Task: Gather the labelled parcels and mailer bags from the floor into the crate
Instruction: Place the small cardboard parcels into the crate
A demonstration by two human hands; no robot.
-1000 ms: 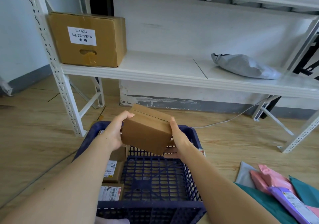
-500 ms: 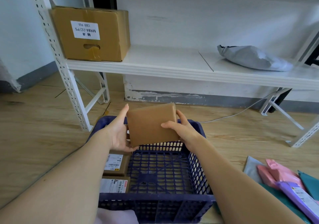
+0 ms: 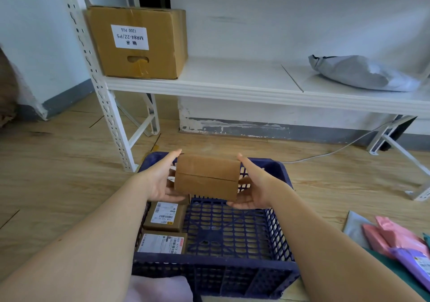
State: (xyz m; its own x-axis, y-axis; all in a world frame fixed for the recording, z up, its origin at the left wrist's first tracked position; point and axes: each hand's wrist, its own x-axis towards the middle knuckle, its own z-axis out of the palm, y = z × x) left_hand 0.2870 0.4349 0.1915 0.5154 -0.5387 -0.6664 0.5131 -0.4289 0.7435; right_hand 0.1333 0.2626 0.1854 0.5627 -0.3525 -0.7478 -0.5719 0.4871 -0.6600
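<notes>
Wooden flooring (image 3: 58, 185) runs under everything. Nearest, below both wrists, a fold of pink cloth (image 3: 160, 289) lies against the near wall of a navy lattice crate (image 3: 209, 261). Inside the crate, beneath the left hand (image 3: 160, 180), two brown parcels (image 3: 164, 217) lie flat with white barcode labels, their print too small to read. Out past the right hand (image 3: 260, 185), pink, purple and teal mailer bags (image 3: 400, 243) are heaped on the floor.

Both hands clasp a small brown box (image 3: 207, 177) by its ends, above the crate's far half; it is plain cardboard with a taped seam across it. Beyond the fingers a white cable (image 3: 325, 154) trails under a white shelf (image 3: 232, 85). On the shelf, up left of the hands, sits a carton (image 3: 137, 43) whose upside-down label reads "MR84-2Z/PS, 1200 PCS"; up right lies a grey mailer bag (image 3: 363, 74).
</notes>
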